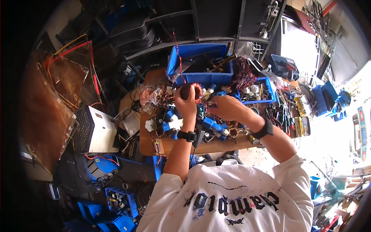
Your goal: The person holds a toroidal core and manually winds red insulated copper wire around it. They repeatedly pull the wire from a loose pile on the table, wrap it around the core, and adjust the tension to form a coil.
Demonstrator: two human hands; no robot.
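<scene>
My left hand (187, 106) is closed around a dark ring-shaped coil (198, 92) wound with copper wire, held above the cluttered workbench. Close by on its right, my right hand (228, 107) has its fingers bent in near the coil's lower side. What those fingertips pinch, if anything, is too small to make out. Under and around both hands lie blue-and-white plug connectors (173, 123) and loose parts. A thin red wire (179, 54) rises above the coil; whether it joins the coil I cannot tell.
A large blue bin (201, 80) with tools stands behind my hands. To its right sits a shallow blue tray (273, 92) of small parts. The wooden table (148, 141) carries a heap of wires and tools. A white metal box (102, 131) stands at the left.
</scene>
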